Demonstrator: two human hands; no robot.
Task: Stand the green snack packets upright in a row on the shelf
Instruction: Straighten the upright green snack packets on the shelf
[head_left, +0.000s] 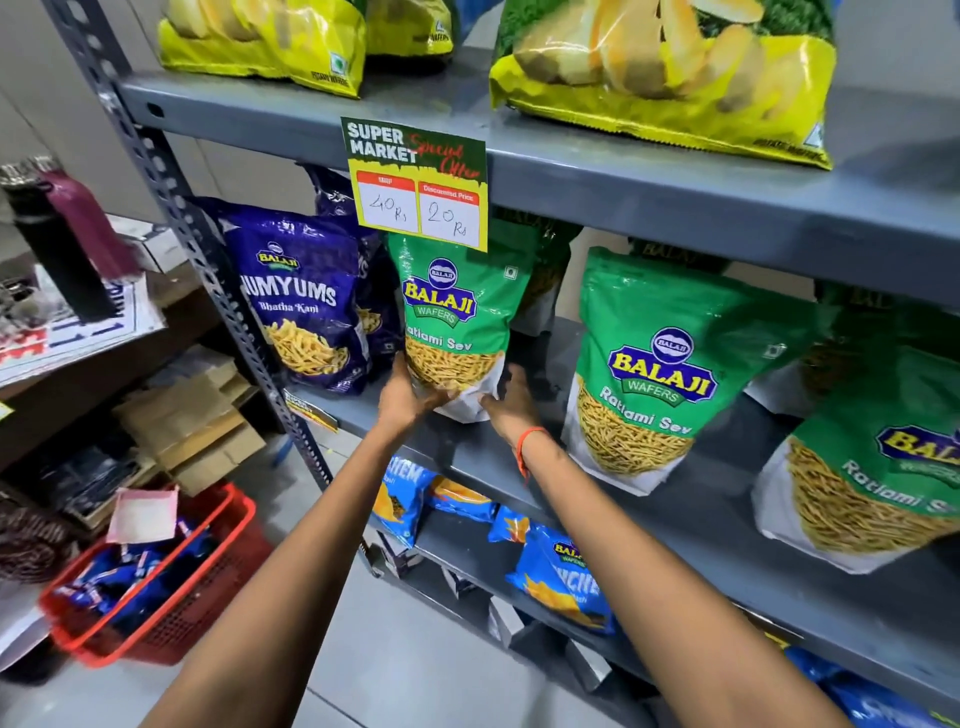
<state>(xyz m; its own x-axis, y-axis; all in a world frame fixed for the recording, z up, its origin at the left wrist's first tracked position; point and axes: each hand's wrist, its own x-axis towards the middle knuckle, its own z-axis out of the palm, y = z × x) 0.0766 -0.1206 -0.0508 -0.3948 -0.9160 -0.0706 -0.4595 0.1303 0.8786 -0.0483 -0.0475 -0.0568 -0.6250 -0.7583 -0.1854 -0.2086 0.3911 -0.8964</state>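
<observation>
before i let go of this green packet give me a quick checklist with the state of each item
1. Left hand on the held green packet, at its lower left corner: ok.
2. Right hand at its lower right corner: ok.
3. Packet upright, label facing out: ok.
4. Base flat on the shelf: cannot tell, the hands cover it.
5. Clear of the blue packet on its left: cannot tell, their edges look very close.
6. In line with the next green packet: not ok, a wide gap between them and that one leans.
</observation>
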